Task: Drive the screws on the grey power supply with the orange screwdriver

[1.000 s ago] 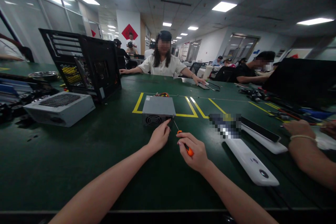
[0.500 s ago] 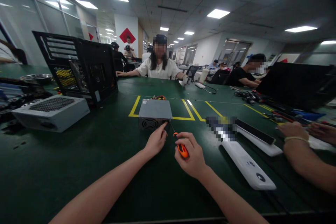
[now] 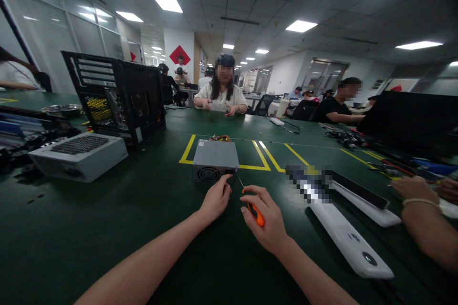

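A grey power supply box with a fan grille on its near face sits on the green table, inside a yellow taped outline. My left hand rests at the box's near right corner, fingers curled with the fingertips against it. My right hand is closed round an orange-handled screwdriver, whose thin shaft points up and left at that same corner.
A black computer case and a second grey power supply stand at the left. A long white device lies to the right, beside another person's forearm. Several people sit across the table.
Both hands stay at the box's near corner, and the right hand's grip on the screwdriver has shifted slightly. The view has shifted slightly. The person opposite has drawn both hands in together.
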### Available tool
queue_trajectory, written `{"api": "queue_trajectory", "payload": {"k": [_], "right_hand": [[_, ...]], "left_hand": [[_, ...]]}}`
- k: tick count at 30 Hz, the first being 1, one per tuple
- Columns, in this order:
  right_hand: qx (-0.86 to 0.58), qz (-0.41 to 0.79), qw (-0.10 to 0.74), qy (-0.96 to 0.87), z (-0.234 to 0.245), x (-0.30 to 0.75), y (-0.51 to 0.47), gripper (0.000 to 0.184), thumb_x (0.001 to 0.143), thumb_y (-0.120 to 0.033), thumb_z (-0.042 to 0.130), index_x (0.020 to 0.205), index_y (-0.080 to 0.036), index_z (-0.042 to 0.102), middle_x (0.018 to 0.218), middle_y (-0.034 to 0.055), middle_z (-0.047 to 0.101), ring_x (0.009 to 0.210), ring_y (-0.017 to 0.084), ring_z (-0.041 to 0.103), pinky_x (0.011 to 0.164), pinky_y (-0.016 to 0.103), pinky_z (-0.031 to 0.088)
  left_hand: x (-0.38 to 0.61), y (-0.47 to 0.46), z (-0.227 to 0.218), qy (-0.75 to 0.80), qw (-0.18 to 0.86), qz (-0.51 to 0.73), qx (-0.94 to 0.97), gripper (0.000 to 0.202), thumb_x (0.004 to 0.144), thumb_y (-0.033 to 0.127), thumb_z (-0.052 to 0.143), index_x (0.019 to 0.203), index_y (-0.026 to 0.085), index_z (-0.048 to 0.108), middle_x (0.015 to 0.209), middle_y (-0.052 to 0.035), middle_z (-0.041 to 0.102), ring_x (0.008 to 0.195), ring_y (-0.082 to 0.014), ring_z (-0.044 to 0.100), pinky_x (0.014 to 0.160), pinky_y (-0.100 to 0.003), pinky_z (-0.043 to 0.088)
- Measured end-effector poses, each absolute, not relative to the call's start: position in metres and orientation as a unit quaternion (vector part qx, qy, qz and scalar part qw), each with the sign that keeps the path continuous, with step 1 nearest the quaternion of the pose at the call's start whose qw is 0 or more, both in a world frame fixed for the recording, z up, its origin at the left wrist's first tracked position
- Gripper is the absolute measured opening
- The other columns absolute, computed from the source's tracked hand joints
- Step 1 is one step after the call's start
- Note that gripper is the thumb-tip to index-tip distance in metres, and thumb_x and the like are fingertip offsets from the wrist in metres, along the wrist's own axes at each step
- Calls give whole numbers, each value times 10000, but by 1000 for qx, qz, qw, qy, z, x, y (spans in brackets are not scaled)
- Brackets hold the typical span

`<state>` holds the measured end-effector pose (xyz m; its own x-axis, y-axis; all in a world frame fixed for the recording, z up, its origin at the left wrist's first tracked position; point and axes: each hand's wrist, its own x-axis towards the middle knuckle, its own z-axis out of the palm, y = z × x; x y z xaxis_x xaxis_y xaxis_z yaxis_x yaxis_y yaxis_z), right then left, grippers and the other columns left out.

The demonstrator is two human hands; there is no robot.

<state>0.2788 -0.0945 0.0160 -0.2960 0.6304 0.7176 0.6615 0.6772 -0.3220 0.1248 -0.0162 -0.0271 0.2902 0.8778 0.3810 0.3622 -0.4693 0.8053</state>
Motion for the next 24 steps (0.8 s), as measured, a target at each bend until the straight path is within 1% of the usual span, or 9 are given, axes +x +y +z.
{"api": "queue_trajectory", "payload": {"k": [3, 7, 9, 11, 13, 17, 19, 22, 24], "right_hand": [[-417, 1, 486, -768, 15, 280, -93, 215, 761, -151, 509, 965, -185, 450, 983, 95, 501, 880, 190, 541, 705, 335, 487], [-373, -11, 407, -834, 16, 279, -94, 159, 731, -104, 512, 860, -196, 507, 936, 65, 544, 888, 193, 534, 775, 361, 459], [-370, -7, 391, -843, 16, 278, -94, 178, 746, -124, 515, 906, -201, 519, 960, 66, 552, 913, 199, 530, 796, 371, 452], [-388, 11, 420, -820, 15, 279, -93, 240, 768, -148, 510, 1001, -196, 479, 1005, 81, 541, 933, 195, 532, 791, 361, 463], [-398, 27, 444, -802, 14, 280, -92, 257, 776, -152, 506, 1023, -188, 442, 1034, 96, 529, 944, 188, 535, 775, 343, 472], [-364, 6, 383, -849, 13, 280, -92, 107, 761, -143, 518, 849, -202, 502, 972, 66, 563, 899, 190, 539, 782, 357, 453], [-362, -5, 369, -856, 14, 280, -92, 105, 766, -147, 515, 851, -207, 526, 974, 62, 563, 890, 193, 535, 782, 368, 447], [-396, 8, 428, -812, 15, 280, -93, 216, 768, -168, 523, 979, -195, 486, 1017, 91, 521, 916, 195, 531, 753, 350, 468], [-404, 13, 457, -792, 15, 281, -93, 217, 762, -172, 531, 967, -192, 466, 990, 89, 513, 901, 188, 537, 731, 334, 478]], "left_hand": [[125, -17, -25, 406, 329, 420, 742, 322, 854, 252, 337, 1148, 198, 458, 784, -1, 569, 620, -108, 544, 653, -252, 438], [126, -14, -26, 385, 393, 420, 721, 336, 857, 285, 342, 1159, 194, 460, 842, -10, 583, 627, -102, 554, 658, -256, 446], [126, -12, -27, 371, 421, 420, 714, 360, 851, 289, 358, 1186, 189, 444, 854, -13, 585, 624, -101, 551, 660, -261, 448], [126, -10, -28, 352, 442, 414, 714, 385, 844, 282, 375, 1214, 185, 422, 855, -12, 581, 620, -98, 545, 660, -259, 446], [126, -9, -28, 342, 455, 410, 712, 410, 840, 276, 388, 1239, 185, 400, 853, -10, 571, 618, -95, 538, 652, -252, 440], [126, -10, -25, 341, 474, 416, 697, 425, 841, 282, 390, 1254, 180, 389, 853, -12, 553, 628, -94, 527, 639, -245, 432], [126, -10, -25, 335, 480, 414, 697, 426, 841, 277, 393, 1256, 179, 388, 858, -14, 552, 636, -94, 526, 650, -246, 431], [126, -10, -25, 337, 481, 406, 700, 435, 840, 262, 393, 1265, 174, 376, 869, -19, 557, 635, -95, 528, 652, -248, 429], [126, -10, -25, 342, 480, 402, 701, 442, 840, 259, 390, 1272, 169, 367, 874, -25, 560, 631, -98, 529, 635, -247, 426]]}}
